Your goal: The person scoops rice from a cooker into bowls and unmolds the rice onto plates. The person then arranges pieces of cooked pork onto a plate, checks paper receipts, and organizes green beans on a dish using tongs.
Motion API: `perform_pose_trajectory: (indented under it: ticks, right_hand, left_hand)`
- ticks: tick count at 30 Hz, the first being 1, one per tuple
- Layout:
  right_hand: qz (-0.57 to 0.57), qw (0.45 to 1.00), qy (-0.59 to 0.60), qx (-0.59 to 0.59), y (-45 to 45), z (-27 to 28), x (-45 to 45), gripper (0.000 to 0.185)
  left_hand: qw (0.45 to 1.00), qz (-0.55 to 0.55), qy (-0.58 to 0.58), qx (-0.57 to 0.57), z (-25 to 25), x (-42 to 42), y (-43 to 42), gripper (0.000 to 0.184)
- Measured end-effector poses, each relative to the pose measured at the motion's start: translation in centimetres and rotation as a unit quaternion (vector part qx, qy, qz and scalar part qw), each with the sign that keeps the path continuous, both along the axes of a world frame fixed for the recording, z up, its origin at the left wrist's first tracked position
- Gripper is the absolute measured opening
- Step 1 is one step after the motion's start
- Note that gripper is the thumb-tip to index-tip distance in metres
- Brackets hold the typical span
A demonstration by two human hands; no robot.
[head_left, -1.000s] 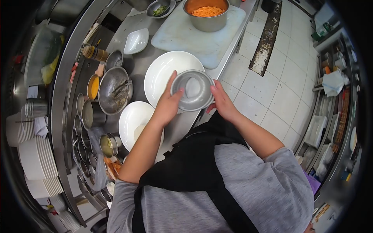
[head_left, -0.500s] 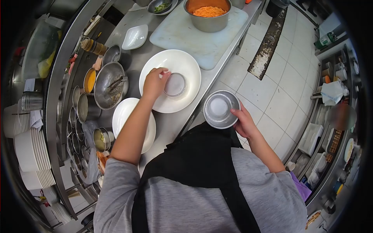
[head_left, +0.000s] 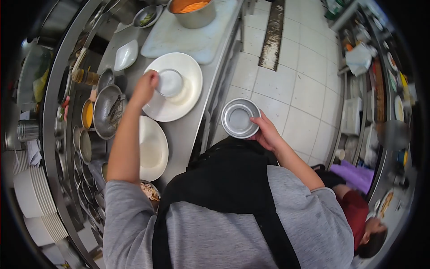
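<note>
Over the large white plate (head_left: 190,101), my left hand (head_left: 145,86) pinches the near edge of a thin-rimmed metal ring (head_left: 170,83). The ring looks tilted and lifted, with a shadow on the plate beside it. My right hand (head_left: 267,130) grips a round metal pan (head_left: 241,118) by its rim, thumb over the edge, in front of my apron. Concentric rims show inside the pan; whether a second pan is nested there I cannot tell. A second white plate (head_left: 154,154) lies closer to me, partly behind my left forearm.
A white cutting board (head_left: 192,38) carries a metal pot (head_left: 195,17) of orange shreds. A small white dish (head_left: 126,55) and a metal bowl (head_left: 107,112) holding tongs sit leftward. Stacked plates (head_left: 33,188) stand far left. A person in a red shirt (head_left: 355,208) is at lower right.
My left hand has raised the ring off the plate's middle and tilted it. My right hand still holds the pan. The view has shifted, and a person now shows at lower right.
</note>
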State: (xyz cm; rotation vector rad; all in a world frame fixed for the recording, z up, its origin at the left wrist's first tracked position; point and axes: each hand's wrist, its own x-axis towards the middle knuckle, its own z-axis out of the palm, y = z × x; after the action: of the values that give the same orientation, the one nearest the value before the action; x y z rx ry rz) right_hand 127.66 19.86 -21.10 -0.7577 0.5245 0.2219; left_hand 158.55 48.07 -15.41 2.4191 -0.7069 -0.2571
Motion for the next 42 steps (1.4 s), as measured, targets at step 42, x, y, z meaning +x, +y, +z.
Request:
perform_pose_trajectory:
  ticks: [42]
  right_hand:
    - [-0.746, 0.629, 0.111, -0.19, 45.5, 8.8, -87.8, 0.058]
  left_hand:
    - [0.53, -0.516, 0.617, 0.27, 1.1, -106.3, 0.8, 0.05]
